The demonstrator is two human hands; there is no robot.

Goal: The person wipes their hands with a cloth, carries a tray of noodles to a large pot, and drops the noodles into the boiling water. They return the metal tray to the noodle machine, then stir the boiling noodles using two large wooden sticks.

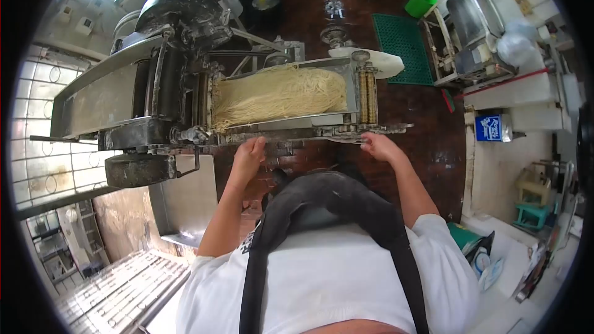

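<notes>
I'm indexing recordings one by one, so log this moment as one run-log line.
left hand: at front rail | right hand: same rail, near ridged roller | noodle strands: heaped in metal tray | grips: unclear

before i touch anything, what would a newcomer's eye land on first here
Most likely the heap of pale, noodle-like strands in the metal trough near the center, with both hands at the machine's near edge. The big, worn machine fills the upper left. Next come the bright green bucket and green mat, upper right.

A metal tray (352,91) carries a heap of yellowish noodles (284,95).
</notes>
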